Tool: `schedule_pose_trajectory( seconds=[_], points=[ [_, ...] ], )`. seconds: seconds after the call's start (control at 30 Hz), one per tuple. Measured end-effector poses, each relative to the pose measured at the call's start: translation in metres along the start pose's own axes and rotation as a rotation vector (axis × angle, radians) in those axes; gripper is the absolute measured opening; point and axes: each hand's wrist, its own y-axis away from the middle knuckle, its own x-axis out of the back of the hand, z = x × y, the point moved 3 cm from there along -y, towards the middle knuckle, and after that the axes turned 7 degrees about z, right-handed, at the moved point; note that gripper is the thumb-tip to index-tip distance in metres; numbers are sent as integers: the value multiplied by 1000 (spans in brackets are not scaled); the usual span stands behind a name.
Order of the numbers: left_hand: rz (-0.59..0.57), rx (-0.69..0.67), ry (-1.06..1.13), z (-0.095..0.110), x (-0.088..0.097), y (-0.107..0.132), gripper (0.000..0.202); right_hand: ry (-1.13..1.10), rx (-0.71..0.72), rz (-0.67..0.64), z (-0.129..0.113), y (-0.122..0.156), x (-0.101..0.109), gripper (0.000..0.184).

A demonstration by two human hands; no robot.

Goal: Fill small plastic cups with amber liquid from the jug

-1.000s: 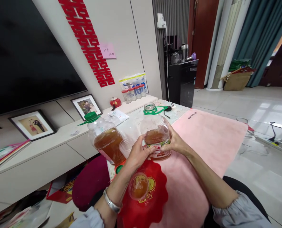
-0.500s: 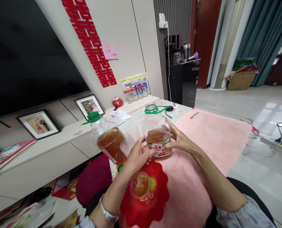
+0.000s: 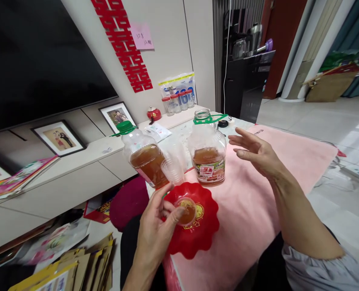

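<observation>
My left hand is beside a small clear plastic cup of amber liquid, its thumb overlapping the cup's left edge. Its fingers are apart; whether it touches the cup I cannot tell. The cup sits on a red scalloped tray. Uncapped, a clear plastic bottle with a green handle stands behind the tray, partly filled with brown liquid. To its right my right hand hovers open, touching nothing. Further left is a second bottle with a green cap, and between the bottles lie stacked clear cups.
A pink cloth covers much of the table. A black round object lies behind the open bottle. Picture frames and red-lidded jars line the white cabinet. Flattened cardboard is on the floor at lower left.
Both hands have let go of the uncapped bottle, which now stands behind the tray. My left hand has come back to the small cup; my right hand has moved off to the right.
</observation>
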Motion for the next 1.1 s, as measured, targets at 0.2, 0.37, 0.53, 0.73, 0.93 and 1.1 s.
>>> schedule_pose_trajectory(
  seconds=[0.2, 0.37, 0.53, 0.73, 0.93, 1.1],
  points=[
    [89, -65, -103, -30, -4, 16, 94, -94, 170, 196, -12, -2, 7, 53],
    [0, 34, -57, -35, -19, 19, 113, -73, 252, 215, -27, 3, 7, 44],
    [-12, 52, -91, -38, -29, 19, 109, -70, 286, 203, -43, 12, -1, 45],
    [-51, 132, -14, -42, -34, 18, 108, -69, 319, 173, -63, 27, -12, 46],
    [-30, 109, 115, -44, -35, 17, 107, -24, 297, -10, -73, 48, -37, 36],
    [-23, 116, 143, -39, -32, 20, 108, 141, 255, -432, -66, 66, -81, 6]
  ],
)
